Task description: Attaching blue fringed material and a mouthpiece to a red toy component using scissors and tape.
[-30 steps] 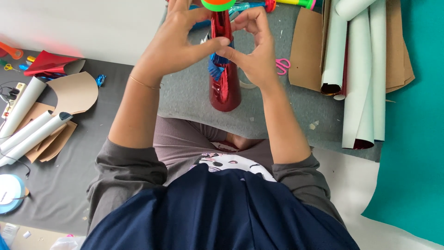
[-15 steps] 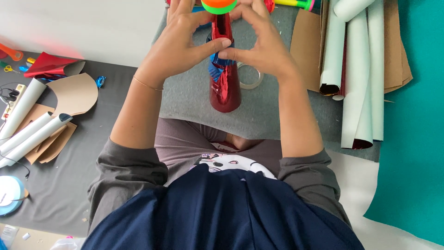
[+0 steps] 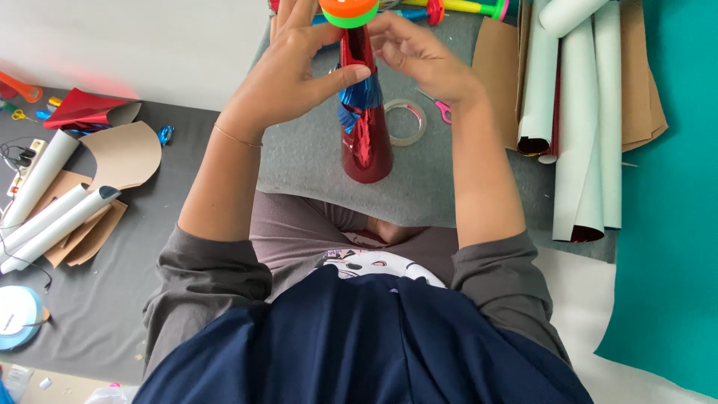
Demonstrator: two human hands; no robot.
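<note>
A clear tape ring [image 3: 404, 122] lies on the grey felt mat [image 3: 307, 161], with pink-handled scissors [image 3: 443, 111] just beside it. Pale green paper rolls [image 3: 576, 120] rest on brown cardboard sheets [image 3: 497, 67] to one side. Opposite, white tubes [image 3: 52, 217], a curved cardboard piece [image 3: 123, 153] and red foil [image 3: 86, 108] lie scattered.

Both forearms were stretched forward from the body, bare up to the grey sleeves [image 3: 202, 277] that were pushed back near the elbows, and they came closer together toward the hands. The left hand [image 3: 288, 71] was curled with its thumb pressed sideways toward the right, and its fingers pointed up and away, while a thin bracelet [image 3: 238, 137] lay on its wrist. The right hand [image 3: 419, 56] stood just opposite, with bent fingers turned inward to meet the left thumb at the pinching place.
</note>
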